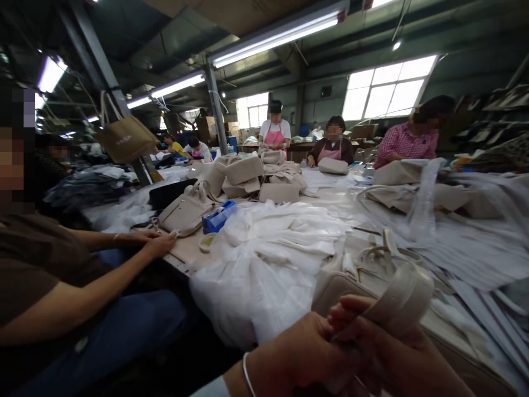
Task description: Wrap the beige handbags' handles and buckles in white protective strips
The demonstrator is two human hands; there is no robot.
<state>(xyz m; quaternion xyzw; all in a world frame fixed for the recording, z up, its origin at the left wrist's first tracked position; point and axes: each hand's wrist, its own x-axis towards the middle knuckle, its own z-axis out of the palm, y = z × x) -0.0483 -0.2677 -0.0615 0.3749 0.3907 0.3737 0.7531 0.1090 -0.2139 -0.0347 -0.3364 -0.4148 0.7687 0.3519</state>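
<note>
In the lower right of the head view, my left hand (300, 350) and my right hand (399, 353) meet with fingers closed together. A pale beige bag strap (409, 295) loops up out of my right hand, with a translucent, plastic-like sheen on it. My left fingers press in at the strap's lower part, which the hands partly hide. Directly behind them lies a beige handbag (336, 289), with its thin straps and hardware bunched on top.
Clear plastic bags (264, 264) are heaped left of my hands. Beyond stand a blue tape dispenser (219, 216) and piled beige bags (243, 171). A seated co-worker's hands (159, 241) touch another beige bag (185, 209) at left. More plastic-covered bags (438, 196) lie at right; several people work behind.
</note>
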